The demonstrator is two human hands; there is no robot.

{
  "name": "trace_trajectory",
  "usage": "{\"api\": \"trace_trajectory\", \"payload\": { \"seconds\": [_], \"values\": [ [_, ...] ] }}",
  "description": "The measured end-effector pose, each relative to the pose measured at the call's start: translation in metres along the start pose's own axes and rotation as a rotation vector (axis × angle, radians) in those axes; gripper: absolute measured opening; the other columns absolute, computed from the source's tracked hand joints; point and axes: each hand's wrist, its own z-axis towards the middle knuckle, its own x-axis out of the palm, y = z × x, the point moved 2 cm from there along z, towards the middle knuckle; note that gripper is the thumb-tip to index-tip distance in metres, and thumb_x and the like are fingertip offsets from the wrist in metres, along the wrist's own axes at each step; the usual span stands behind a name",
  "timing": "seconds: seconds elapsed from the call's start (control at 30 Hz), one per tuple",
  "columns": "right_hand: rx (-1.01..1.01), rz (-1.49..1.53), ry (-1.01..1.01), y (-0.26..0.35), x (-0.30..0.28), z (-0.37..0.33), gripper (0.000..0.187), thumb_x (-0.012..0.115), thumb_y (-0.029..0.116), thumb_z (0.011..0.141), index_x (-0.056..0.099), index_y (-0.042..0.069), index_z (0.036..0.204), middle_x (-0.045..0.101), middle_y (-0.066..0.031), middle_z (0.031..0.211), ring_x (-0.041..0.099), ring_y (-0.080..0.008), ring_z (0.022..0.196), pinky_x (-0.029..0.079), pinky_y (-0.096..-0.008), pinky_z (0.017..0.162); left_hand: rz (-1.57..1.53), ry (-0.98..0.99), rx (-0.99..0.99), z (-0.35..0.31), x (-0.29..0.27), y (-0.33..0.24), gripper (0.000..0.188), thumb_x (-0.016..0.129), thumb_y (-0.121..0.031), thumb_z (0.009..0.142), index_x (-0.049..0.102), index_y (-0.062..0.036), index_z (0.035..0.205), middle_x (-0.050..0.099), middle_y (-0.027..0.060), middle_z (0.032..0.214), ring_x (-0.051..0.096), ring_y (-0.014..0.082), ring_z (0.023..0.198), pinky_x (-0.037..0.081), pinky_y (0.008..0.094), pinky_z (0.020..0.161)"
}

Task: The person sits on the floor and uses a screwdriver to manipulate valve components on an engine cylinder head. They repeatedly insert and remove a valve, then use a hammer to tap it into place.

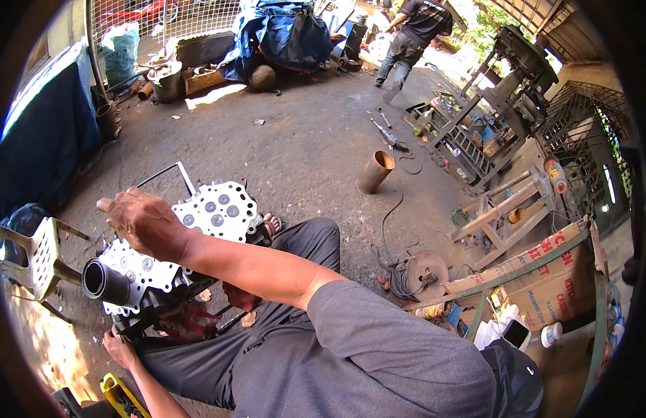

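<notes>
Likely heavy, stiff and slippery, best held under both ends of the metal engine part point(203, 214), at nine o'clock in view, toward two and seven o'clock from the right hand point(145, 221) and one o'clock from the left hand point(121, 350); cannot tell for either whether open or gripping.

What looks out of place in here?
A brown ball rests on the floor by the blue tarpaulin, odd in a workshop. A grey tool lies loose near a trailing cord, perhaps a tripping risk.
</notes>
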Motion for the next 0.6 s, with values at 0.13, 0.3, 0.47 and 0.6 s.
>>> {"api": "trace_trajectory", "payload": {
  "seconds": [0.13,0.3,0.47,0.6],
  "values": [
    [0.212,-0.066,0.418,-0.005,0.004,0.001,0.032,0.062,0.004,0.084,0.062,-0.002,0.115,0.065,-0.0164,0.089,0.062,-0.0320,0.085,0.053,-0.0393,0.075,-0.001,-0.006,0.088,0.001,0.002,0.001,0.036,0.046,-0.031,0.099,0.061,0.0014,0.102,0.060,0.0224,0.098,0.056,0.0393,0.098,0.043,0.0466,0.084],
    [0.024,-0.021,0.028,-0.009,0.006,-0.008,0.043,0.063,0.004,0.083,0.054,-0.004,0.124,0.065,-0.0170,0.089,0.061,-0.0336,0.089,0.053,-0.0404,0.078,0.009,-0.007,0.079,0.001,0.002,0.000,0.034,0.046,-0.029,0.098,0.061,0.0009,0.103,0.060,0.0230,0.097,0.055,0.0403,0.098,0.043,0.0473,0.083],
    [0.139,0.039,0.258,-0.013,0.021,-0.022,0.045,0.063,0.003,0.083,0.048,-0.003,0.125,0.063,-0.0190,0.086,0.063,-0.0352,0.084,0.053,-0.0428,0.073,-0.045,-0.028,0.051,-0.001,-0.006,-0.008,0.035,0.047,-0.031,0.097,0.061,0.0008,0.104,0.060,0.0231,0.097,0.056,0.0407,0.097,0.043,0.0474,0.083],
    [0.116,-0.016,0.271,-0.010,0.018,-0.015,0.036,0.066,0.006,0.082,0.054,-0.002,0.115,0.062,-0.0182,0.083,0.063,-0.0349,0.077,0.053,-0.0420,0.071,-0.031,0.017,0.012,-0.003,-0.010,-0.013,0.036,0.049,-0.032,0.096,0.061,0.0006,0.105,0.060,0.0224,0.098,0.056,0.0403,0.097,0.043,0.0471,0.083]
  ]
}}
